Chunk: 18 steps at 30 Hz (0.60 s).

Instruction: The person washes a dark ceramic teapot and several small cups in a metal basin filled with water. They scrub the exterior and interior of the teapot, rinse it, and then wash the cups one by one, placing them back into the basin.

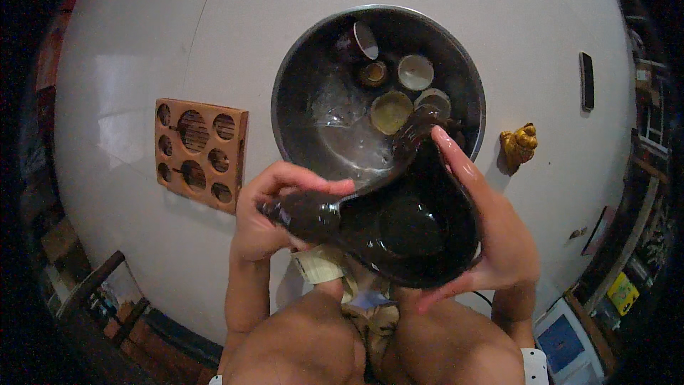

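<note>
Both of my hands hold a glossy, wet black vessel [411,230] with its dark hollow facing up toward me. My left hand [262,214] grips its tapered, handle-like end, thumb on top. Around the wide end curves my right hand [497,230], with fingers at the narrow upper tip and thumb at the lower edge. The vessel overlaps the near rim of a round metal basin [342,91]. Inside the basin are a dark cup with a white interior [366,41], tipped over, a small brown piece [373,72], a whitish cup [416,72], and a yellowish cup [391,112]. Another pale cup [433,101] is partly hidden.
Left of the basin is a wooden tray with round cutouts [200,155]. A golden figurine [519,144] and a dark phone [587,81] lie to the right on the pale floor [539,27]. A dark-framed chair [123,299] stands at lower left. My knees [304,337] are close below the vessel.
</note>
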### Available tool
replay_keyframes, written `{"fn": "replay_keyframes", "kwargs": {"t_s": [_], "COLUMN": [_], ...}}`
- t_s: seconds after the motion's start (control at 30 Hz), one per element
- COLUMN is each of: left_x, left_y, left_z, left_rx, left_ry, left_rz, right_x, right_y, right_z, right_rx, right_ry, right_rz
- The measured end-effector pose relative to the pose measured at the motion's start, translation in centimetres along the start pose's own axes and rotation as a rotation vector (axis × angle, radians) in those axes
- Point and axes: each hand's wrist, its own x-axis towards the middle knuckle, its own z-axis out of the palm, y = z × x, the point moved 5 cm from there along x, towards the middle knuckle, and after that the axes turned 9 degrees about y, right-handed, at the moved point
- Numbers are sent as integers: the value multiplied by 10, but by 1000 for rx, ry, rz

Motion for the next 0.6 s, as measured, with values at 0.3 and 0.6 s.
{"fn": "replay_keyframes", "kwargs": {"t_s": [0.3,0.6], "left_x": [-10,-3], "left_y": [19,15], "left_z": [17,10], "left_rx": [-230,-271], "left_ry": [131,53], "left_rz": [61,93], "right_x": [-6,-10], "right_y": [-10,5], "right_z": [11,8], "right_rx": [404,118], "right_ry": [96,218], "right_rz": [67,-80]}}
